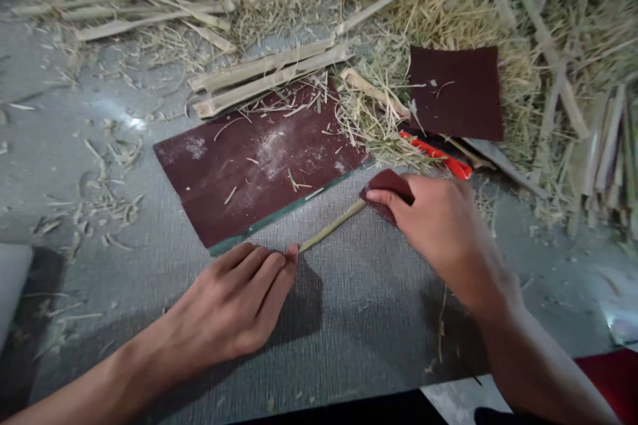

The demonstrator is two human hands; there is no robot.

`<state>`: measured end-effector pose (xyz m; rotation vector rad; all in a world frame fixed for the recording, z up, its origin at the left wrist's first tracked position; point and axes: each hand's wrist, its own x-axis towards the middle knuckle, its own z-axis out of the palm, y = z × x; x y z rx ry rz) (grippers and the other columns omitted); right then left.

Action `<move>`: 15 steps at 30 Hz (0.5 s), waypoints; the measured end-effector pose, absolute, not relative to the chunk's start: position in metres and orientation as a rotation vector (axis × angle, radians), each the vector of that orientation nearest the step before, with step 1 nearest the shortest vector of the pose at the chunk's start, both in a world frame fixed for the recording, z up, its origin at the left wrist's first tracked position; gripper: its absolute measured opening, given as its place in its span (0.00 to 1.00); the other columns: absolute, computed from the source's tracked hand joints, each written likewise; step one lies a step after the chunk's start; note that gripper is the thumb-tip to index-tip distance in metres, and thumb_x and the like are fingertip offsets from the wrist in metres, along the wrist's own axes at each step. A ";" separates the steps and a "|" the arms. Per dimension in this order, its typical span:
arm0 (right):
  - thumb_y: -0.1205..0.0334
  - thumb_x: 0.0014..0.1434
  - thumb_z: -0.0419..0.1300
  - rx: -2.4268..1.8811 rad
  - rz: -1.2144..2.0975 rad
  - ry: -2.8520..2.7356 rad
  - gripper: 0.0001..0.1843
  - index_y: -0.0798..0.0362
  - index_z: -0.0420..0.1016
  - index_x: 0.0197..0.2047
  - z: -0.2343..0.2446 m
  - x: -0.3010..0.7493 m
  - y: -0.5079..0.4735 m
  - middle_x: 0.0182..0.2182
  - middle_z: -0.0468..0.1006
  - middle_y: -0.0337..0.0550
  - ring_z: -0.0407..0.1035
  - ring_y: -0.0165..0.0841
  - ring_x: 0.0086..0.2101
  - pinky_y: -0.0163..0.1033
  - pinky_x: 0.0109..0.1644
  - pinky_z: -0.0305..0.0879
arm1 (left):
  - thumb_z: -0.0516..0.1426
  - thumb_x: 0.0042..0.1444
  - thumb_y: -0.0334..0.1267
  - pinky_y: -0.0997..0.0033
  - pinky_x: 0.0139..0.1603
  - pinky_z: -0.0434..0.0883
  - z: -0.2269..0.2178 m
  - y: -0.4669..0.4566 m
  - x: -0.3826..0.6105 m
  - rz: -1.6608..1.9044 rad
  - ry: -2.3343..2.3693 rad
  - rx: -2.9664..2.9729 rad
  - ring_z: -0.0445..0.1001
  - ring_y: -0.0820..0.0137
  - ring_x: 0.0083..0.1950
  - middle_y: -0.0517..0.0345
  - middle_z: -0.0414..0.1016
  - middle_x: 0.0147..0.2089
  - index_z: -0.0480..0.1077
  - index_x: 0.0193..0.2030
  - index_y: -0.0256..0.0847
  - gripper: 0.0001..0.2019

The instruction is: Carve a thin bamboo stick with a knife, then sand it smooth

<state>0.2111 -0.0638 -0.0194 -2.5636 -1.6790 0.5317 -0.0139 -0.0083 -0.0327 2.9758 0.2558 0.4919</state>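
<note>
A thin, pale green bamboo-like strip (331,226) runs slantwise between my two hands, low over the grey surface. My left hand (244,299) pinches its near end between thumb and fingers. At the far end my right hand (431,212) is closed on a small folded piece of dark red sandpaper (386,189), which wraps around the strip; the strip's tip is hidden inside it. Just beyond the strip lies a larger dark red sandpaper sheet (239,179), dusted with pale powder and bits of shavings, with a green strip along its near edge.
Flat pale strips (274,80) lie across the sheet's far edge. A square dark sandpaper piece (456,93) rests on shavings, beside a red-and-black tool (438,156), partly covered. Heaped shavings (448,6) fill the back right. Bundled strips (605,153) lie at right.
</note>
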 end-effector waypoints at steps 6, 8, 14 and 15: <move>0.44 0.59 0.53 -2.575 0.529 -1.685 0.21 0.52 0.77 0.33 -0.020 0.212 -0.064 0.22 0.74 0.44 0.66 0.32 0.22 0.36 0.26 0.54 | 0.46 0.62 0.22 0.66 0.25 0.70 -0.033 -0.009 -0.014 0.481 0.253 2.969 0.73 0.65 0.28 0.49 0.73 0.27 0.69 0.37 0.25 0.11; 0.43 0.59 0.53 -2.591 0.475 -1.706 0.22 0.52 0.77 0.33 -0.021 0.213 -0.064 0.21 0.74 0.45 0.66 0.32 0.22 0.37 0.26 0.54 | 0.46 0.61 0.22 0.66 0.25 0.70 -0.033 -0.009 -0.014 0.483 0.244 2.975 0.73 0.65 0.28 0.49 0.74 0.27 0.69 0.37 0.25 0.10; 0.43 0.59 0.54 -2.609 0.458 -1.704 0.22 0.52 0.76 0.30 -0.021 0.211 -0.065 0.21 0.74 0.44 0.65 0.30 0.21 0.36 0.25 0.53 | 0.46 0.61 0.22 0.66 0.23 0.69 -0.032 -0.008 -0.015 0.479 0.255 2.980 0.73 0.65 0.27 0.50 0.74 0.27 0.69 0.37 0.25 0.10; 0.43 0.59 0.53 -2.601 0.474 -1.720 0.21 0.52 0.76 0.31 -0.021 0.210 -0.065 0.21 0.74 0.43 0.65 0.30 0.21 0.35 0.25 0.52 | 0.46 0.62 0.23 0.66 0.23 0.69 -0.032 -0.008 -0.015 0.480 0.258 2.981 0.73 0.65 0.27 0.50 0.74 0.27 0.69 0.37 0.25 0.11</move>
